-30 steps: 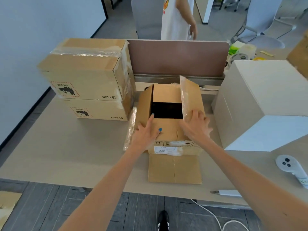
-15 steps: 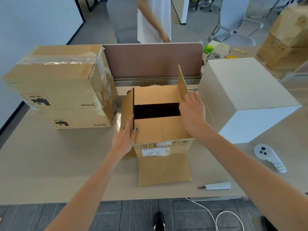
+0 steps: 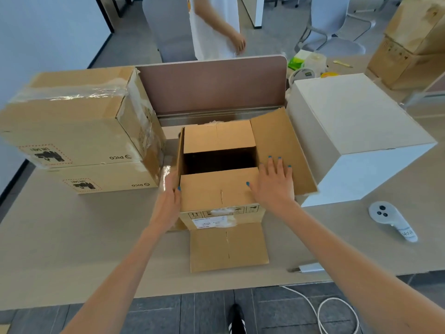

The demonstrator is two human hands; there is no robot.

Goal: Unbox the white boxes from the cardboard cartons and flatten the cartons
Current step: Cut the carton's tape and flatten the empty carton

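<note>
Right hand (image 3: 274, 186): fingers (image 3: 279, 166) straight and spread, palm down, pressed flat on the right flap (image 3: 284, 145) of the open carton (image 3: 216, 196). Nothing was gripped. The thumb reached left onto the near inner flap. The right flap was folded outward and sloped toward the white box (image 3: 356, 131), its outer edge just beside the box's near face; whether they touched could not be told.

Left hand (image 3: 168, 201): laid against the carton's left side near the front corner, thumb up along the corner edge. Its fingers were extended along the wall, tips hidden behind the upright left flap (image 3: 180, 150). No curl round anything was seen.

The carton stood mid-table (image 3: 60, 237), top open. The far and near inner flaps lay level with a dark gap between them; the contents were too dark to make out. The near outer flap (image 3: 228, 247) lay flat on the table toward the wearer. The front face carried a label and handling marks.

The white box stood on the table right of the carton, closed. Two sealed cartons (image 3: 72, 131) were stacked at left, taped, just beside the open one. A divider panel (image 3: 212, 85) stood behind. A white controller (image 3: 390, 218) and a box cutter (image 3: 310, 268) lay at right, well apart from both hands. A second person (image 3: 212, 27) stood beyond the divider. A cable (image 3: 332, 309) looped on the floor.
</note>
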